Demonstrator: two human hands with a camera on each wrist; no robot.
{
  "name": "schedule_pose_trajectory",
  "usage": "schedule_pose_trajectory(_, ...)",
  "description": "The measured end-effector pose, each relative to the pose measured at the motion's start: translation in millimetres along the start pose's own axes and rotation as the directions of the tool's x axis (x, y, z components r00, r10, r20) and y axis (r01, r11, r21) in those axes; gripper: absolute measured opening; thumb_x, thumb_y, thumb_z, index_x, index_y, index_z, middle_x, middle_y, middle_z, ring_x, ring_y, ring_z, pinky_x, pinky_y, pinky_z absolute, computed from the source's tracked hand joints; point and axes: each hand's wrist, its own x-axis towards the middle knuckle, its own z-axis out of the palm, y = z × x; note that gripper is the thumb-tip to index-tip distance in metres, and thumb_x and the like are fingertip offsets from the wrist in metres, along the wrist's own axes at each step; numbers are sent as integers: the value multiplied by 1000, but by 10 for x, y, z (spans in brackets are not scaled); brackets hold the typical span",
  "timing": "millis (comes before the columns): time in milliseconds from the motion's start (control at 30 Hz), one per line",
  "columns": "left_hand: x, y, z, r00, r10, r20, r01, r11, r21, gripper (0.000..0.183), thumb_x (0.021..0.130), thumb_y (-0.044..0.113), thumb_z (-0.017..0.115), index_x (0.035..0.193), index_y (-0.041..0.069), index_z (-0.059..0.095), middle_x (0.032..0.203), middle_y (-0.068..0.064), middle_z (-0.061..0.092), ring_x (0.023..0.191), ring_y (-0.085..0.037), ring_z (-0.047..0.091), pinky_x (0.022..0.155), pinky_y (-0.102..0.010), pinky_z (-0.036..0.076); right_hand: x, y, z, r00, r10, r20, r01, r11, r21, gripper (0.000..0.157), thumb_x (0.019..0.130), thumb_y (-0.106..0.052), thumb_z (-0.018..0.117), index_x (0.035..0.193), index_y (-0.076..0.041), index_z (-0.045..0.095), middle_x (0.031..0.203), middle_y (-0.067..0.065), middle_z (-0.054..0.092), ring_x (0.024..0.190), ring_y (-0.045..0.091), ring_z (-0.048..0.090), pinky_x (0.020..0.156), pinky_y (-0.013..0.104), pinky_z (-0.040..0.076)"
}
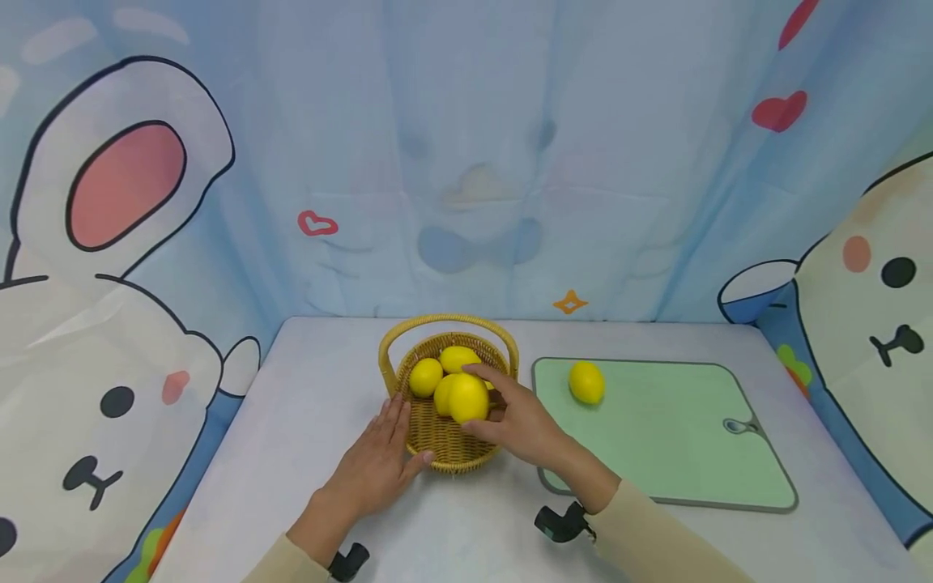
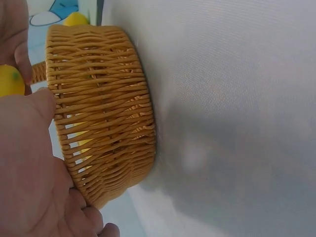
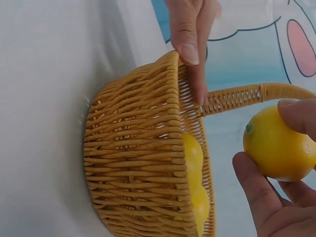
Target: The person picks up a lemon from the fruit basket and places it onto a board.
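Note:
A woven wicker basket (image 1: 453, 449) with an arched handle (image 1: 448, 319) stands on the table and holds several yellow lemons (image 1: 425, 378). Pinched between the thumb and fingers of my right hand (image 1: 530, 421) is another lemon (image 3: 276, 145), held above the basket's opening; its green-tipped end shows in the right wrist view. My left hand (image 1: 375, 465) rests against the basket's near left rim, fingers extended along it and thumb on the front edge. In the left wrist view the basket's woven side (image 2: 103, 108) fills the space beside that hand.
Right of the basket lies a pale green cutting board (image 1: 670, 437) with a grey edge. One lemon (image 1: 586, 382) sits near the board's far left corner. Behind the white-covered table (image 1: 291, 405) hangs a blue cartoon-printed curtain (image 1: 466, 162).

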Motion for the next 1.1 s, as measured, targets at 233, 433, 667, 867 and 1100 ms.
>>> schedule_pose_trajectory(233, -19, -12, 23, 1000, 1, -12, 0, 1000, 8, 89, 110, 65, 34, 167, -2, 19, 177, -20, 8, 164, -34, 11, 131, -51, 24, -106, -33, -97, 1000, 11, -19, -10, 999, 37, 78, 93, -16, 83, 160, -20, 43, 153, 16, 52, 124, 34, 66, 98, 32, 61)
schedule_pose_trajectory(433, -17, -10, 35, 1000, 5, -31, -5, 1000, 8, 89, 110, 64, 36, 167, -2, 20, 176, -21, 9, 164, -35, 11, 131, -51, 24, -203, -35, -224, 999, 0, -38, 3, 996, 86, 80, 92, -10, 83, 159, -19, 42, 150, 17, 52, 120, 33, 68, 92, 29, 62)
schedule_pose_trajectory(667, -11, -12, 40, 999, 9, -37, -9, 1000, 1, 88, 110, 62, 39, 166, -3, 22, 176, -22, 12, 164, -35, 13, 131, -51, 23, -306, -17, -422, 997, -8, -79, 17, 994, 106, 77, 93, -7, 82, 157, -20, 43, 157, 18, 46, 122, 38, 65, 90, 28, 63)
schedule_pose_trajectory(867, -2, -22, 56, 999, 12, -34, -11, 1000, 12, 89, 109, 65, 36, 166, -2, 21, 176, -20, 10, 164, -34, 12, 132, -50, 23, -414, 28, -626, 990, 10, -138, 1, 997, 81, 78, 91, 0, 81, 157, -17, 43, 153, 18, 47, 120, 42, 66, 90, 28, 63)
schedule_pose_trajectory(1100, -2, -31, 61, 999, 8, -32, -8, 1000, 9, 90, 109, 66, 35, 167, -2, 20, 177, -20, 9, 164, -33, 11, 132, -49, 23, -519, 153, -950, 967, 40, -253, -50, 998, -36, 79, 95, -5, 79, 161, -17, 39, 147, 20, 53, 120, 38, 66, 88, 19, 60)
